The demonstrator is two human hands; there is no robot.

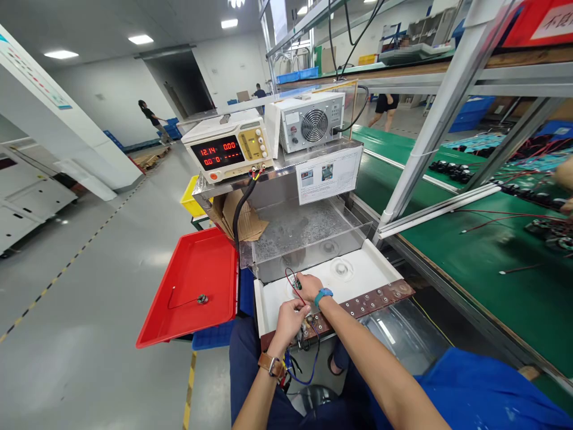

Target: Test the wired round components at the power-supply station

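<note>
My right hand [310,288], with a teal band at the wrist, is closed around a small part with some green on it [296,285] above the white tray. A red wire [289,272] loops up from that part and runs down to my left hand [290,319]. The fingers of my left hand pinch the wire close to the brown terminal strip [358,306], which has rows of metal studs. Below the strip hang dark and blue leads [317,358]. Fingers hide most of the small part and the wire's end.
Left of me, a red tray [192,263] holds a small round part with a wire [202,298]. A power supply [228,149] with red digits stands behind a clear plastic cover [308,245]. To the right runs a green bench [447,239] with wired parts. Other people are farther off.
</note>
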